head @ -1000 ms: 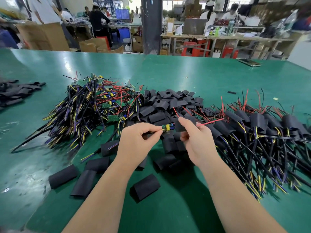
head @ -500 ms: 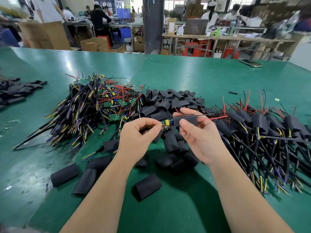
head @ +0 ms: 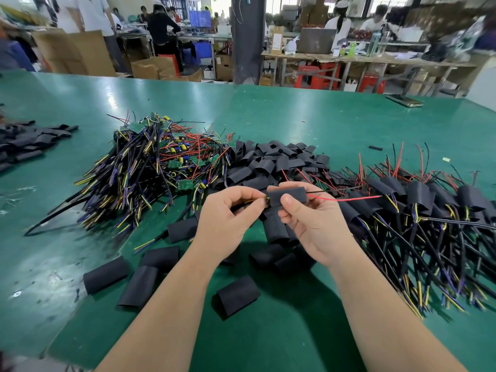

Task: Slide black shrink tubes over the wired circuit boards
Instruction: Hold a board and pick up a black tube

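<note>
My right hand (head: 312,224) pinches a black shrink tube (head: 288,196) between thumb and fingers. The tube now covers almost all of a wired circuit board; only a sliver shows at its left end. Red and black leads (head: 346,198) stick out of its right end. My left hand (head: 228,218) pinches the board's cable at the tube's left end. A heap of bare wired boards (head: 150,167) lies to the left, a pile of loose black tubes (head: 268,162) behind my hands, and a heap of sleeved boards (head: 418,210) to the right.
Loose tubes (head: 139,277) lie scattered on the green table (head: 295,116) in front of me. More black tubes (head: 26,140) sit at the far left edge. A flat dark object (head: 405,101) lies at the far right. People work at benches beyond the table.
My right hand has slid the tube leftward over the board, hiding the yellow and green parts that showed between my hands. Both hands rose slightly.
</note>
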The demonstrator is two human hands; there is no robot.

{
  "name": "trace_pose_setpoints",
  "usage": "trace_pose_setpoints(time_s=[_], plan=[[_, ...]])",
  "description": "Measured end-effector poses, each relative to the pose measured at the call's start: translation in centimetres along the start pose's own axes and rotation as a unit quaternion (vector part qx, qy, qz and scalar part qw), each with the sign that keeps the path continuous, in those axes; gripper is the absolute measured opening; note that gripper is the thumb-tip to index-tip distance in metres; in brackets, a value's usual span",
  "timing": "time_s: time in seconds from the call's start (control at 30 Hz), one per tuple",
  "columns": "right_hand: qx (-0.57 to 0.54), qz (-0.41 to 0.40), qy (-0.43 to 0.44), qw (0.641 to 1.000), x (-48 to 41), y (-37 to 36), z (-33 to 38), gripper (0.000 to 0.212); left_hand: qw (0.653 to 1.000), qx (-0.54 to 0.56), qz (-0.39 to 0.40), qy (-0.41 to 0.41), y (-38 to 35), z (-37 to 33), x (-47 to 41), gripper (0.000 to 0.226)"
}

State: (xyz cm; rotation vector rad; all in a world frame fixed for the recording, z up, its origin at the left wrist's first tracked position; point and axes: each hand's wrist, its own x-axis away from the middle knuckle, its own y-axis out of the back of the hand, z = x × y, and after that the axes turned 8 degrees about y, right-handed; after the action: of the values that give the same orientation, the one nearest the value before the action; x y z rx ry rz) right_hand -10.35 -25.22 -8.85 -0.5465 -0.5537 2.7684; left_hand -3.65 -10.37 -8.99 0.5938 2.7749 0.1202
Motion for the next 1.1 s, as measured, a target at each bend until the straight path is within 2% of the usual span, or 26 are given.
trace_pose_setpoints(time_s=[0.1,0.3,0.43,0.53,0.63,0.73,0.9,1.0,1.1], plan=[[-0.051,-0.015,-0.023,0.998,0.1,-0.6,-0.4,0.027,1.0,0.003,-0.01,-0.002,0.0,0.0,0.0,0.019],[-0.062,-0.031,-0.03,0.997,0.2,-1.1,-0.4,0.025,0.999,-0.024,-0.033,-0.028,0.0,0.0,0.1,0.027],[0.003,-0.04,-0.017,0.999,0.3,-1.4,-0.5,0.032,0.995,-0.063,-0.049,-0.067,0.1,0.3,0.2,0.028],[0.017,-0.054,-0.029,0.998,0.4,-1.9,-0.6,0.042,0.996,-0.055,-0.061,-0.035,0.1,0.6,0.1,0.032],[-0.038,-0.084,-0.061,0.994,0.3,-2.3,-0.6,0.052,0.998,-0.029,-0.062,-0.015,0.1,0.8,0.0,0.035],[-0.11,-0.137,-0.06,0.983,0.0,-2.5,0.3,0.039,0.996,-0.045,-0.061,-0.048,0.2,0.8,0.1,0.028],[-0.173,-0.211,0.034,0.961,-0.5,-0.5,4.0,0.045,0.986,-0.098,-0.124,-0.059,0.9,0.9,-0.2,0.016],[-0.16,-0.219,0.107,0.956,-0.5,1.0,5.9,0.015,0.971,-0.16,-0.178,-0.018,1.3,1.3,-0.6,0.011],[-0.105,-0.234,0.146,0.956,-0.7,2.0,7.0,0.01,0.94,-0.262,-0.216,0.022,1.6,1.9,-0.9,0.004]])
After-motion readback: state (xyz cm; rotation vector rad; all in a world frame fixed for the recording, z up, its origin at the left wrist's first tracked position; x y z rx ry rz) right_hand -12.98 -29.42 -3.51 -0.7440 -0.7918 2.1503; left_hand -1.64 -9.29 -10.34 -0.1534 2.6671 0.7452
